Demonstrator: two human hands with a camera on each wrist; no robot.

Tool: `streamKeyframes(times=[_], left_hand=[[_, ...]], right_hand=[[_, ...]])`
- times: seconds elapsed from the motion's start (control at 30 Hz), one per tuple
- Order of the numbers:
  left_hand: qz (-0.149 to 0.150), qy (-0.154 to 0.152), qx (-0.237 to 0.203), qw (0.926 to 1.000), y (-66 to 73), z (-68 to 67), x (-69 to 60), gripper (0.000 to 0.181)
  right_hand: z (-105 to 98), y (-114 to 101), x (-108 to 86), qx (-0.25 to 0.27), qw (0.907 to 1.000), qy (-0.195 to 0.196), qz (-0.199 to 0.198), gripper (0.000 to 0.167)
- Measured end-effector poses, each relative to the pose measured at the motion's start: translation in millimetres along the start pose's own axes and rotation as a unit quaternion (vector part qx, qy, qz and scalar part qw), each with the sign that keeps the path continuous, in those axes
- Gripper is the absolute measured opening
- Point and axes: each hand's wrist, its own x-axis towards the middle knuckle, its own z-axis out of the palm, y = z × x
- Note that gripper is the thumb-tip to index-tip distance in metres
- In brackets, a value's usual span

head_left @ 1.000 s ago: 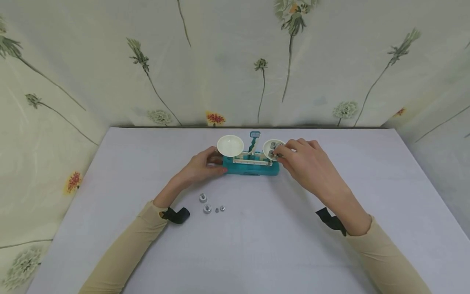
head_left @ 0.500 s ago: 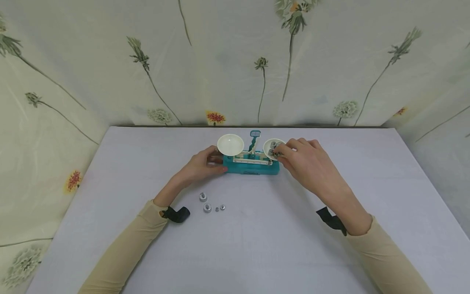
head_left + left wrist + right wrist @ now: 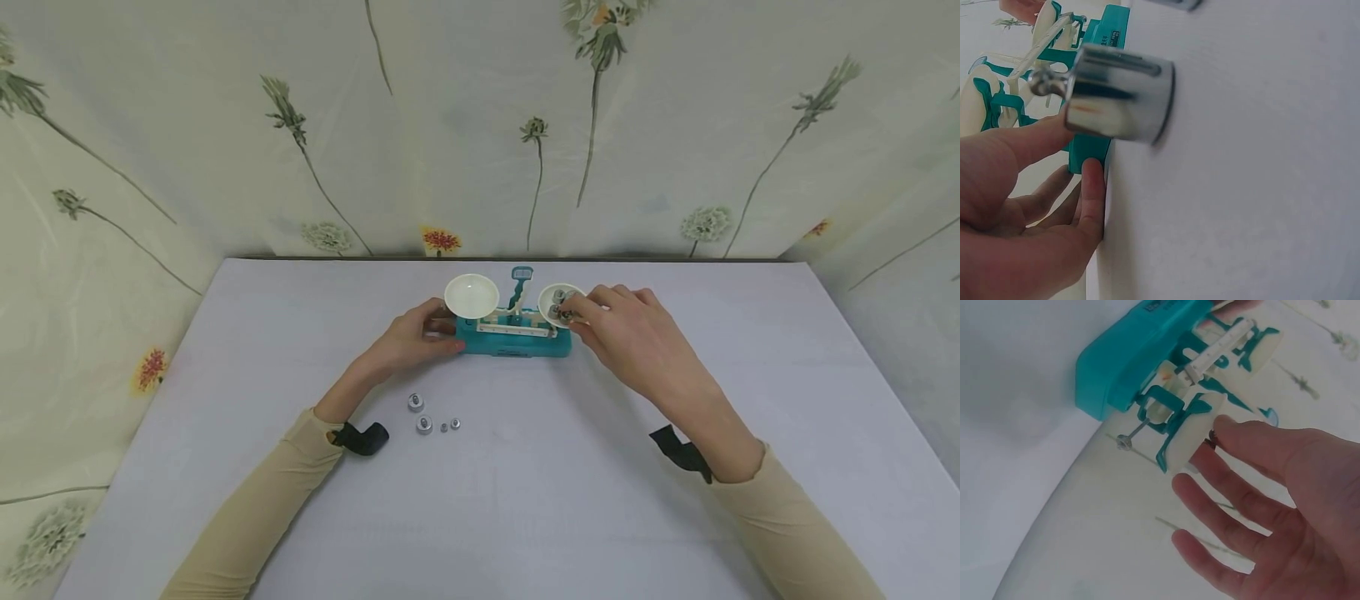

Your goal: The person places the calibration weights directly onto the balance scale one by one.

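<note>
A teal balance scale (image 3: 513, 343) with two white pans stands toward the back of the table. My left hand (image 3: 412, 340) grips the left end of its base, thumb in front and fingers behind. The left pan (image 3: 471, 296) holds nothing. Several metal weights (image 3: 558, 297) sit in the right pan (image 3: 545, 305), where my right hand (image 3: 637, 346) pinches a small weight between thumb and forefinger. Those fingertips mostly hide it; in the right wrist view only a dark bit (image 3: 1212, 439) shows by the thumb, with the other fingers spread.
On the white table (image 3: 525, 500), left of centre, stand two larger knobbed weights, one behind (image 3: 416, 402) and one in front (image 3: 423, 424). Two tiny weights (image 3: 455, 423) are beside them. One weight (image 3: 1122, 94) looms close in the left wrist view. A flower-printed cloth (image 3: 465, 167) hangs behind.
My right fingers have shifted very slightly at the right pan. The left hand, the scale and the weights on the table stay as they were.
</note>
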Motion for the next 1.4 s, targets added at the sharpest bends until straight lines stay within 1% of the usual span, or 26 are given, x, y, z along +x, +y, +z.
streamKeyframes(times=[0.13,0.37,0.57,0.73,0.9,1.07,1.13,1.27,1.33,1.4], left_hand=[[0.000,-0.001,0.002,1.0000,-0.2,0.4,0.0,0.059],[0.007,0.000,0.000,1.0000,-2.4,0.4,1.0,0.058],[0.001,0.000,0.004,1.0000,0.3,0.3,-0.4,0.058],[-0.002,0.001,0.003,1.0000,0.6,0.2,-1.7,0.059],[0.002,-0.001,0.007,1.0000,-1.3,-0.4,0.0,0.060],[0.002,-0.001,0.008,1.0000,-0.9,-0.4,0.7,0.060],[0.000,0.001,0.007,1.0000,-0.1,0.1,0.1,0.060],[-0.003,0.005,0.005,1.0000,0.7,1.4,-1.3,0.061],[-0.004,0.007,0.007,0.9999,0.5,2.0,-1.6,0.061],[-0.006,0.009,0.007,0.9999,-0.1,2.5,-1.7,0.061]], right_hand=[[0.9,2.4,-2.0,0.002,1.0000,-0.005,0.003,0.028],[2.0,7.0,-4.8,0.011,0.9998,0.011,-0.012,0.040],[4.7,12.5,-6.6,0.044,0.9990,0.011,0.006,0.046],[11.7,18.7,-9.3,0.067,0.9975,0.017,0.015,0.053],[13.1,23.3,-10.7,0.106,0.9935,-0.007,0.040,0.059],[15.5,27.7,-10.9,0.145,0.9865,-0.039,0.064,0.067],[17.9,29.8,-10.3,0.173,0.9806,-0.054,0.073,0.075],[23.0,33.5,-9.1,0.232,0.9657,-0.081,0.085,0.094],[25.7,35.1,-8.5,0.248,0.9602,-0.093,0.089,0.098],[28.1,36.4,-8.2,0.257,0.9559,-0.104,0.095,0.098]])
